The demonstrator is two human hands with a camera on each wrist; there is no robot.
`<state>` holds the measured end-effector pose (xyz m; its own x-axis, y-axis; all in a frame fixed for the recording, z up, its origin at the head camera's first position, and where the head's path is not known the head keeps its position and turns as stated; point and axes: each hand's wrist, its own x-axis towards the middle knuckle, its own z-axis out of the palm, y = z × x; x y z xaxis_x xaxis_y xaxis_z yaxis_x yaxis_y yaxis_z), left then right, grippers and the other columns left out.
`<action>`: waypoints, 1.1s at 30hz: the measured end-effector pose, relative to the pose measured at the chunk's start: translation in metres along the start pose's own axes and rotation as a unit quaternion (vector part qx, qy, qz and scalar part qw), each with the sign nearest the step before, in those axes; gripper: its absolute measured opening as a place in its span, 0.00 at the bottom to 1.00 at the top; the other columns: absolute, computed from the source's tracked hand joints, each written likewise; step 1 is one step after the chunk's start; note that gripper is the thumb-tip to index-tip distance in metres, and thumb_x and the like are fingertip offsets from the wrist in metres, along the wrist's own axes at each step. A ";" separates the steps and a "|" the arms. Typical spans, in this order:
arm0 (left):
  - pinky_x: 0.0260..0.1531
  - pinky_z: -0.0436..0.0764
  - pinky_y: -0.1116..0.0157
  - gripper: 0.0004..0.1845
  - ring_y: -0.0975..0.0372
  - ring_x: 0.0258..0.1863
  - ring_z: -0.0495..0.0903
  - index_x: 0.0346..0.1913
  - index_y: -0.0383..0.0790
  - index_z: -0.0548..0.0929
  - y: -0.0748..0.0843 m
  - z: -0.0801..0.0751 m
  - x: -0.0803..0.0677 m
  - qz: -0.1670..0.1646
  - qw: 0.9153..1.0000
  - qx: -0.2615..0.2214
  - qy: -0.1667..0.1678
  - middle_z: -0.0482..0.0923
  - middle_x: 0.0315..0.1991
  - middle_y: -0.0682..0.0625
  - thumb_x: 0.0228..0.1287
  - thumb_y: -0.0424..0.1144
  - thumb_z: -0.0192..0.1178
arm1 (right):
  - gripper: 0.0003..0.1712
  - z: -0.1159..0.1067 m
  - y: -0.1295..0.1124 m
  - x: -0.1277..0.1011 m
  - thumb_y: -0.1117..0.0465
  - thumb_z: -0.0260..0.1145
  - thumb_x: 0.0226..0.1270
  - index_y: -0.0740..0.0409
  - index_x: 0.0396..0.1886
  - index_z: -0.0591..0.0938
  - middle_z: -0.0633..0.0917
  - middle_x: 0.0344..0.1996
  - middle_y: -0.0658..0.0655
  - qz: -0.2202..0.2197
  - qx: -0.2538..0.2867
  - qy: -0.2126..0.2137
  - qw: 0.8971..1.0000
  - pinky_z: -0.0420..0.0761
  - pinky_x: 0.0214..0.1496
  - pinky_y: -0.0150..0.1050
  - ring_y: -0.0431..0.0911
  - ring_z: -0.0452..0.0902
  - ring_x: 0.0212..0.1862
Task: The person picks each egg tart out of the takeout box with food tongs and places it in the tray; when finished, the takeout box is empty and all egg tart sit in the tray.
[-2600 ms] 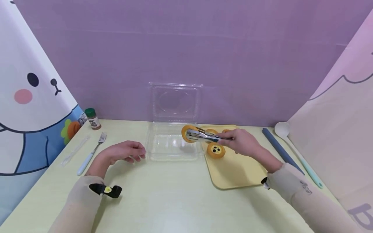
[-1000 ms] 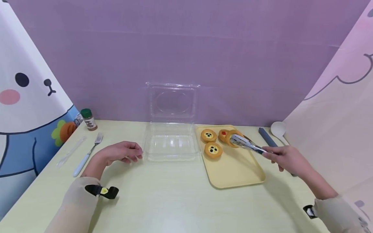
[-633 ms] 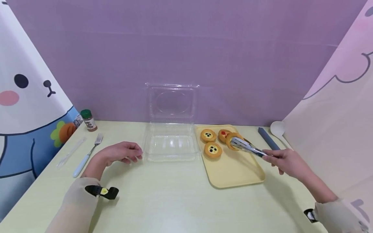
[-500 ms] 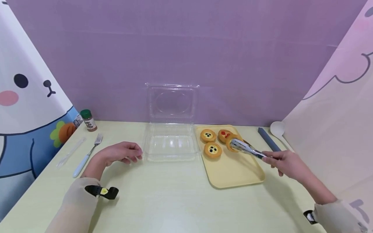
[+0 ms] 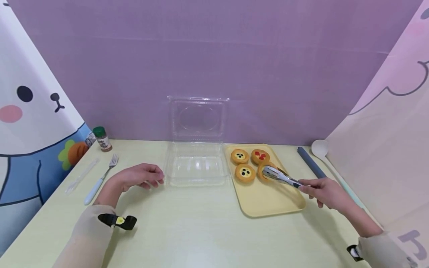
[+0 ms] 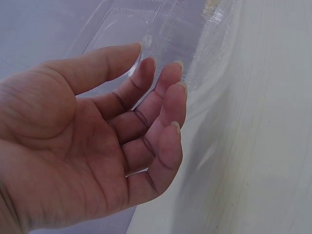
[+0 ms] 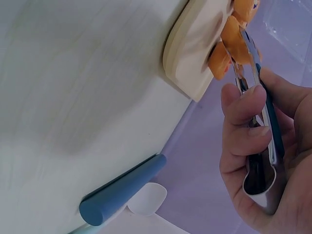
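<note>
Head view first: our right hand point(image 5: 326, 191) is curled round the grey-handled metal tongs point(image 5: 279, 175), squeezing them, and the tips are clamped on a round orange tart point(image 5: 264, 170) on the pale yellow plastic tray point(image 5: 268, 201). That tart sits at about 3 o'clock from the blueberry-topped tart point(image 5: 245, 172), with another blueberry tart point(image 5: 239, 156) and a red-topped tart point(image 5: 260, 156) further back at 12. Right wrist view shows the fingers point(image 7: 243, 126) wrapped on the tongs point(image 7: 263, 136) and the tart point(image 7: 229, 44) gripped on edge at the tray rim point(image 7: 187, 63).

Our left hand point(image 5: 139, 175) rests on the light green table point(image 5: 201, 230), fingers loosely relaxed and holding nothing, just at 9 o'clock of the clear plastic clamshell box point(image 5: 196, 163), whose lid stands open. Left wrist view has the fingertips point(image 6: 170, 73) close to the box point(image 6: 204, 44).
</note>
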<state>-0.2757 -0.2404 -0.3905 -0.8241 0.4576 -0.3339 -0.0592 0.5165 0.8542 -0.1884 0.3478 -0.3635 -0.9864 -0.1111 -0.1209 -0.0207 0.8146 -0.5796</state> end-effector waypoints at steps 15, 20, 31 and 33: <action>0.47 0.80 0.58 0.19 0.55 0.46 0.80 0.53 0.32 0.78 0.001 -0.001 0.001 0.002 1.000 -0.001 -0.004 0.82 0.46 0.46 0.74 0.46 0.57 | 0.29 0.003 -0.003 -0.001 0.48 0.63 0.73 0.61 0.65 0.78 0.80 0.28 0.57 -0.015 0.014 -0.012 1.000 0.68 0.14 0.34 0.42 0.71 0.15; 0.46 0.80 0.58 0.18 0.55 0.47 0.80 0.53 0.33 0.78 0.000 0.000 0.001 -0.001 1.000 -0.004 -0.004 0.82 0.45 0.47 0.73 0.46 0.58 | 0.29 0.004 -0.003 -0.001 0.48 0.63 0.73 0.63 0.64 0.78 0.80 0.27 0.58 -0.014 0.023 -0.016 1.000 0.67 0.14 0.34 0.41 0.71 0.15; 0.46 0.80 0.58 0.18 0.55 0.46 0.81 0.52 0.33 0.78 0.001 0.000 0.000 0.000 1.000 -0.001 0.000 0.82 0.46 0.46 0.73 0.46 0.58 | 0.29 0.004 0.000 0.000 0.49 0.63 0.73 0.64 0.64 0.78 0.80 0.27 0.58 -0.023 0.027 -0.022 0.999 0.66 0.13 0.33 0.41 0.71 0.14; 0.46 0.80 0.58 0.17 0.55 0.46 0.81 0.53 0.33 0.78 0.001 0.000 0.000 -0.001 1.000 -0.001 0.001 0.83 0.45 0.47 0.73 0.45 0.58 | 0.29 0.003 -0.001 0.000 0.49 0.63 0.73 0.64 0.64 0.78 0.80 0.27 0.58 -0.022 0.029 -0.024 0.999 0.66 0.13 0.33 0.41 0.71 0.15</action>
<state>-0.2754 -0.2397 -0.3896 -0.8246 0.4563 -0.3343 -0.0615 0.5153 0.8548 -0.1876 0.3454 -0.3659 -0.9758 -0.1744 -0.1317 -0.0534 0.7745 -0.6303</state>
